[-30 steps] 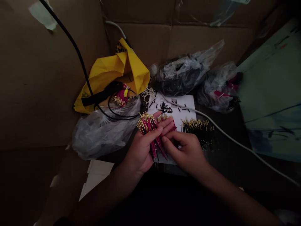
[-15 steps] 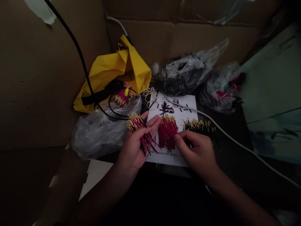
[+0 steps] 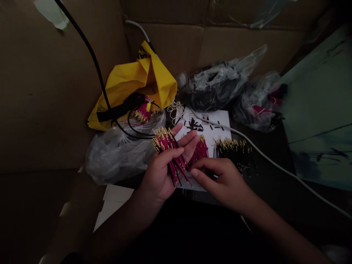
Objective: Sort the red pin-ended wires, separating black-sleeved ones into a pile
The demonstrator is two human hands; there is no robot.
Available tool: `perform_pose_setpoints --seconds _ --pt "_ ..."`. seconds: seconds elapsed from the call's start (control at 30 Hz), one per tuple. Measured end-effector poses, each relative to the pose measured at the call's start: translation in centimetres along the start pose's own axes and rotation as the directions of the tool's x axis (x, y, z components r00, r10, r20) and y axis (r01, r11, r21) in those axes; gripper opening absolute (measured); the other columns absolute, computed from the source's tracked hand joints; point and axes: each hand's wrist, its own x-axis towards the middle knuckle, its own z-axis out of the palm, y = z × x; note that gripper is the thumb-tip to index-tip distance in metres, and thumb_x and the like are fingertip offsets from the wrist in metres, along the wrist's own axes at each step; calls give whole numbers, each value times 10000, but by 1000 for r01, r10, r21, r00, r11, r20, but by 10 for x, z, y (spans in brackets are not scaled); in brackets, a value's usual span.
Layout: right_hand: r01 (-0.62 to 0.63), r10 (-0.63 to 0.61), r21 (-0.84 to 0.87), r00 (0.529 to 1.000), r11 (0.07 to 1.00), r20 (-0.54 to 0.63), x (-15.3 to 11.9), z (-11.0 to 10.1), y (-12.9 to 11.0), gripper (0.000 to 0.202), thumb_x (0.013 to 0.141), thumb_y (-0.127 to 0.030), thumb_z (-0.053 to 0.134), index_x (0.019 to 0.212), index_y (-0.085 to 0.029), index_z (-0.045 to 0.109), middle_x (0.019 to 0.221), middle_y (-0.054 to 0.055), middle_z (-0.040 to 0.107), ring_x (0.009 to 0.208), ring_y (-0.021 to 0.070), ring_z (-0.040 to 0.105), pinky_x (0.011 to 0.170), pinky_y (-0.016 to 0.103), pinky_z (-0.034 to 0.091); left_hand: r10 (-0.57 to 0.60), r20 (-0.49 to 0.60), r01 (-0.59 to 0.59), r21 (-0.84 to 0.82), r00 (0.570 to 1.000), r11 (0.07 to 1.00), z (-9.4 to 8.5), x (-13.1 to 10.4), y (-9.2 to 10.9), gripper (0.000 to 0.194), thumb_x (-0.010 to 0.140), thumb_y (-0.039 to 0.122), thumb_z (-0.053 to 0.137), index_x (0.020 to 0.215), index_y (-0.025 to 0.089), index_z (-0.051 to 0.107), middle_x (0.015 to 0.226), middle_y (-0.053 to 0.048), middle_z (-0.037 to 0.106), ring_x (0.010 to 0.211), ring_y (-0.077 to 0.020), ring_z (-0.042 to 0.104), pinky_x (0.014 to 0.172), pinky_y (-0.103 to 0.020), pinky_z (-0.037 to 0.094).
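My left hand holds a bundle of red and black wires with gold tips, the thumb lying across it and the other fingers spread behind. Close to the bundle's right side is my right hand, its thumb and index finger pinched together; what is between them is too small to make out. Behind the hands, a pile of red wires lies on a white printed sheet, partly covered by my fingers. A row of black gold-tipped wires lies to the right.
Short black pieces are scattered on the sheet. A yellow bag and a clear plastic bag sit at the left. Two more plastic bags stand at the back. A white cable crosses the right side.
My right hand has moved left, from the red pile to beside the held bundle. My left hand has shifted slightly right, and its fingers now cover part of the pile.
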Motion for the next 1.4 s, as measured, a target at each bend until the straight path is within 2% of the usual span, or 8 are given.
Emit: perform_pose_setpoints --seconds 0.13,0.37,0.63,0.87,1.03,1.17,1.3,1.4 --pt "5 -6 76 1000 997 17 0 5 -1 273 922 -306 565 685 -176 605 586 -38 551 534 82 475 519 231 361 4 3 -4 -10 1000 1000 2 0 -1 691 859 43 551 1479 306 392 1319 -63 653 1267 -257 560 1161 -458 357" --pt "28 -32 -24 978 999 -208 -6 11 2 172 895 -272 602 770 -184 680 614 -22 611 536 95 521 536 246 392 44 -7 -44 3 999 999 4 0 -3 586 916 108 547 1459 289 423 1274 -69 679 1279 -248 552 1153 -440 375" --pt "46 -51 -26 971 999 -232 -6 11 3 192 895 -262 596 729 -187 658 578 -31 580 511 92 497 508 241 379 30 -70 -30 -2 997 1000 3 1 -8 541 918 161 575 1427 300 459 1304 -54 663 1295 -238 540 1155 -432 371" --pt "198 -200 -40 921 979 -335 -13 13 2 174 869 -200 609 696 -192 624 565 -27 580 476 88 478 474 245 361 -4 -98 1 -30 995 1000 -3 4 -13 497 920 145 562 1398 257 484 1266 -72 682 1257 -234 576 1128 -442 410" --pt "7 -95 -172 856 985 -508 -19 -8 10 179 887 -241 612 714 -208 640 595 -16 609 509 110 517 503 258 394 -31 -119 28 -20 992 999 -3 2 -16 537 891 120 591 1406 230 482 1266 -103 679 1248 -251 583 1127 -446 411" --pt "-221 -107 -449 794 866 -598 -41 -47 36 198 885 -303 626 717 -200 644 520 -27 526 462 108 451 493 268 349 -47 -91 45 -28 995 999 -6 2 -18 571 878 90 593 1416 242 475 1280 -103 672 1247 -257 582 1137 -454 398" --pt "-326 -81 -585 824 742 -561 -65 -71 66 244 888 -337 618 699 -184 635 531 -19 538 462 107 475 496 265 341 -77 -58 76 -26 995 997 -6 5 -21 593 870 56 572 1424 239 466 1277 -105 674 1244 -257 583 1147 -462 382" --pt "-293 -77 -599 854 745 -514 -71 -68 76 241 890 -341 617 709 -184 641 538 -27 544 462 100 488 497 254 342 -91 -44 90 -29 995 996 -4 7 -23 620 858 27 552 1436 229 453 1268 -108 679 1237 -260 588 1152 -468 370"
